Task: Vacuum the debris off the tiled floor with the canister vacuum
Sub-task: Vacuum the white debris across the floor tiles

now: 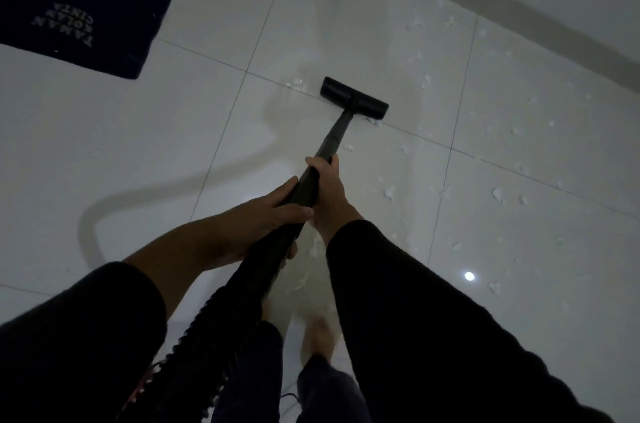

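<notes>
The black vacuum wand (332, 138) runs from my hands out to a flat black floor nozzle (354, 98) resting on the white tiled floor (138, 145). My left hand (266, 214) grips the wand's lower end where the ribbed hose (242, 287) begins. Just above it, my right hand (327, 190) is wrapped around the wand. White paper scraps (498, 195) lie scattered over the tiles right of the nozzle, and a few sit right beside the nozzle (298, 82). The canister is out of view.
A dark mat with white lettering (79, 3) lies at the upper left. A white wall with its base strip (540, 27) runs diagonally across the upper right. My bare feet (320, 336) stand below the hands. A lamp reflection (469, 276) glints on the tile.
</notes>
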A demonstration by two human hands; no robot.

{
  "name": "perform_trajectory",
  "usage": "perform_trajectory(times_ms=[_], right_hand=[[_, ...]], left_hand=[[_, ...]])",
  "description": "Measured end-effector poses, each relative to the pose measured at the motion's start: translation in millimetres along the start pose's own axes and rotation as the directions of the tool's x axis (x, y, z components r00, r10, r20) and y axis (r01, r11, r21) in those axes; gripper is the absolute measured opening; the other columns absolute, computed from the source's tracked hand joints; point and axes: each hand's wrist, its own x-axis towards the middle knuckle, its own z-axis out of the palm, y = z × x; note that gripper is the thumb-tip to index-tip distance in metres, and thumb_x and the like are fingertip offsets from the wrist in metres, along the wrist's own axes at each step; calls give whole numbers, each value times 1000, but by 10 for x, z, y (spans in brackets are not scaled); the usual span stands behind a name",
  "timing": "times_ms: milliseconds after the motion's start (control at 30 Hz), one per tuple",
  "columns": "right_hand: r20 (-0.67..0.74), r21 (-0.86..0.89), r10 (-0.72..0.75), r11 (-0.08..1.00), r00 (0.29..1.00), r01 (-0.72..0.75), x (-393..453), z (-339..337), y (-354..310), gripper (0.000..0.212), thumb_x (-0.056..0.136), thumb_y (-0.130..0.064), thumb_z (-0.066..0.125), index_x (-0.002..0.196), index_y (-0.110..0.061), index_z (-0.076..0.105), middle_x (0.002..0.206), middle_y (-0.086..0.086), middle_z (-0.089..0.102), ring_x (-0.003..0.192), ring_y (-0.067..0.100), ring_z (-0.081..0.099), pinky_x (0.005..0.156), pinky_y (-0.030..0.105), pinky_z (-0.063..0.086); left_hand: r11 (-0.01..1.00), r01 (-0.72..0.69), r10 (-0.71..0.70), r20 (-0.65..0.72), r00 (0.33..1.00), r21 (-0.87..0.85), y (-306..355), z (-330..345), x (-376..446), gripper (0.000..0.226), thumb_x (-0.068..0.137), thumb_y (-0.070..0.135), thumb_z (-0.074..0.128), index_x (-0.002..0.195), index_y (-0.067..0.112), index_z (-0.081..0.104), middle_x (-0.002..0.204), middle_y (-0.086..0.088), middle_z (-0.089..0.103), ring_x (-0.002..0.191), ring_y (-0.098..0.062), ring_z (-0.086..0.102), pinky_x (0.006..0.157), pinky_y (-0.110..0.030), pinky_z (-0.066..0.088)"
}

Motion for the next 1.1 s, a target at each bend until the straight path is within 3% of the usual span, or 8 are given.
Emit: perform_trajectory(times_ms=[100, 233, 333, 467, 633, 800, 900, 1100], right_hand=[[-8, -25, 1, 1000, 1000, -1, 82, -125, -31, 66, 92, -12, 53, 150, -29, 27, 105, 7, 49, 76, 19, 53, 53, 28, 48], [18, -37, 1, 999, 1000, 0, 232, -348, -52, 67, 93, -15, 54, 151, -33, 25, 131, 13, 48, 82, 22, 55, 58, 31, 49], [30, -64, 4, 998, 1000, -2, 321, -538, -10, 66, 93, -17, 54, 150, -34, 26, 113, 7, 51, 79, 20, 56, 57, 29, 49], [38, -87, 3, 996, 999, 0, 294, -733, 73, 67, 92, -16, 55, 150, -36, 26, 130, 9, 50, 81, 20, 56, 60, 30, 49], [62, -50, 33, 998, 998, -30, -20, -859, 189, 66, 93, -12, 53, 149, -35, 28, 99, 1, 50, 79, 19, 54, 59, 31, 49], [98, -93, 56, 995, 994, -47, -368, -923, 358, 69, 93, -11, 52, 151, -35, 23, 110, 5, 49, 82, 20, 54, 56, 30, 49], [110, -124, 62, 991, 992, -49, -524, -955, 437, 68, 92, -12, 52, 150, -33, 23, 109, 6, 50, 83, 21, 54, 56, 29, 49], [111, -172, 108, 981, 988, -88, -745, -990, 560, 70, 92, -14, 52, 151, -36, 20, 109, 4, 50, 86, 21, 55, 58, 30, 51]], left_hand=[[1000, -19, 19, -3, 1000, -15, -62, 96, 120, 31, 95, 22, 48, 116, 43, 38, 81, -9, 51, 58, -13, 56, 48, -18, 48], [998, -44, 42, -33, 999, -37, -219, 223, 395, 55, 94, 23, 50, 141, 39, 26, 85, -11, 53, 61, -15, 56, 48, -20, 48], [997, -47, 44, -55, 998, -61, -345, 390, 521, 63, 93, 23, 51, 144, 41, 19, 82, -10, 52, 56, -13, 57, 47, -20, 48], [996, -48, 42, -85, 995, -71, -511, 588, 536, 62, 94, 22, 49, 145, 40, 19, 78, -9, 51, 52, -11, 56, 46, -20, 48], [997, -40, 32, -108, 994, -73, -621, 800, 263, 62, 94, 23, 48, 144, 43, 19, 72, -8, 50, 47, -9, 55, 44, -19, 46], [995, -17, 5, -116, 993, -102, -787, 955, -59, 50, 94, 23, 49, 134, 46, 29, 74, -10, 49, 48, -8, 57, 46, -20, 47], [990, -9, -5, -103, 995, -142, -920, 990, -168, 60, 93, 23, 52, 142, 46, 26, 81, -11, 48, 54, -13, 58, 47, -24, 47], [975, 17, -34, -74, 997, -220, -1056, 1023, -367, 63, 84, 30, 60, 136, 53, 32, 84, -12, 47, 58, -17, 57, 51, -28, 46]])
